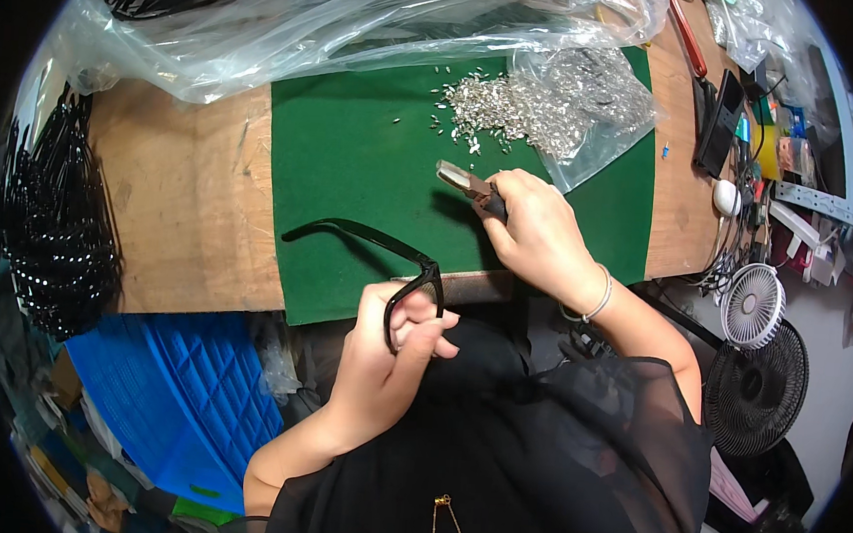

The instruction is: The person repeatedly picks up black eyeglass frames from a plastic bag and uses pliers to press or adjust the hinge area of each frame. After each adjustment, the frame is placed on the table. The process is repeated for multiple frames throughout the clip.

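My left hand (387,352) is closed around a black glasses frame (428,272), just over the near edge of the green mat (356,135). One temple arm of the frame stretches out to the left above the mat. In my right hand (544,230) is a pair of pliers (464,180), its jaws pointing left and its handles mostly hidden by my fingers. Beyond the pliers lies a loose heap of small shiny metal parts (499,113). It spills from a clear plastic bag (592,111) holding more of them.
A large clear plastic sheet (225,54) covers the far side of the wooden table (177,193). Black glossy frame parts (58,229) are piled at the left. A blue crate (180,388) stands below. At right are a phone-like black device (718,123), a white fan (753,306) and a black fan (756,389).
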`<state>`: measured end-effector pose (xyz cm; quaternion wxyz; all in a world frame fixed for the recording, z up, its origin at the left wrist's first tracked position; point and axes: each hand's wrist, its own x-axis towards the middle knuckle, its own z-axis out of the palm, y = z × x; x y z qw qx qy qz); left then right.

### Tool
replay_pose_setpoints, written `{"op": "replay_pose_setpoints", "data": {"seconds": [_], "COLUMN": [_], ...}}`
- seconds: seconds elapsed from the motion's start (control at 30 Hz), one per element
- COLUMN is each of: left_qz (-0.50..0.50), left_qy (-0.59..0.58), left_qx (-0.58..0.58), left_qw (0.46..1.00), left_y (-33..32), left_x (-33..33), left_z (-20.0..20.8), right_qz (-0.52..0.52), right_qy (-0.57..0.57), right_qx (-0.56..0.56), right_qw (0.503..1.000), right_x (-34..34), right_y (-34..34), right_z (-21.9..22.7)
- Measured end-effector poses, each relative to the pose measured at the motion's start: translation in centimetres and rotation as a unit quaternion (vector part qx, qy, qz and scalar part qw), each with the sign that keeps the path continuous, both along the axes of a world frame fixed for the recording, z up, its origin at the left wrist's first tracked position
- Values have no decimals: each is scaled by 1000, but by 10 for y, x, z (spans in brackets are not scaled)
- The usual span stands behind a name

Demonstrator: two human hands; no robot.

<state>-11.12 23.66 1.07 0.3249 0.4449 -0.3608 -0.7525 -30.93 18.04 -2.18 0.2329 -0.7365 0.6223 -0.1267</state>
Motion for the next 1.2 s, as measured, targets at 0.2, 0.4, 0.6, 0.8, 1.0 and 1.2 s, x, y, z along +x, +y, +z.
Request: {"op": "replay_pose_setpoints", "data": {"seconds": [0.2,0.4,0.6,0.8,1.0,1.2], "left_qz": [-19,51,46,13,11,8], "left_qy": [-42,-11,-26,-7,-80,-46], "left_qx": [-74,-60,-121,-102,-156,-123], "left_qw": [996,997,991,995,985,991], "left_y": [5,5,8,8,10,9], "left_x": [-12,-15,-25,-21,-25,-23], "left_z": [-2,4,10,11,11,16], "right_qz": [-28,-95,-140,-153,-103,-190], "right_qy": [39,-304,-465,-484,-433,-552], "right_qx": [-69,103,158,162,55,219], "right_qw": [996,942,860,846,894,782], "right_x": [12,21,32,33,40,42], "right_y": [8,26,33,34,36,31], "right_z": [-4,49,53,52,51,62]}}
